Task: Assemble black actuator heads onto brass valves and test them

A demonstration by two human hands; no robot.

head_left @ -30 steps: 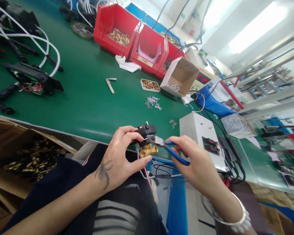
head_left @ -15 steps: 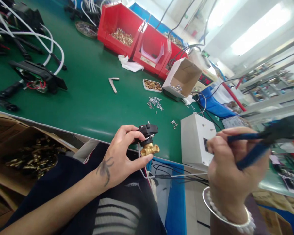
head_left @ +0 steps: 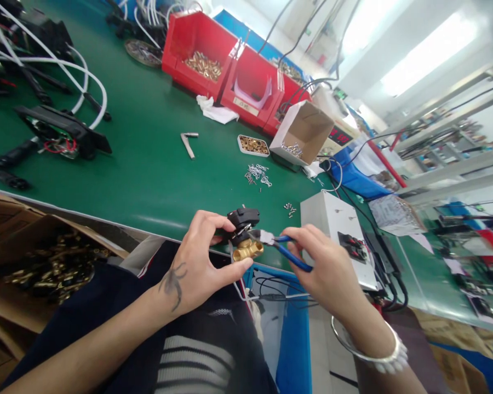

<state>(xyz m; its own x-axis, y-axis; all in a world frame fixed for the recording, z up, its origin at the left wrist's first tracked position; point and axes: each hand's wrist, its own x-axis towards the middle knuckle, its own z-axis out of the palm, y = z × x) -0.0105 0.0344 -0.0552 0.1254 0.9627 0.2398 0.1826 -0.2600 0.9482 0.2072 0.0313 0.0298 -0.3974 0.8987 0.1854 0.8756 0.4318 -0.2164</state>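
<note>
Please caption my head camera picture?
Left hand holds a brass-and-black fitting; right hand holds blue-handled pliers up to it.

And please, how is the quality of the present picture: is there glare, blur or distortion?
Head view: the ceiling lamp is blown out to white, with haze around it; head view: a pale sheen lies along the near edge of the green table; head view: the pliers and right hand look fairly clear, but the red bin's label is unreadable.

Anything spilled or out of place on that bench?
Loose metal clips lie in a heap on the green bench, outside the cardboard box, with small screws scattered nearby; possibly deliberate, but untidy. Nothing odd shows at the pliers or brass fitting.
</note>
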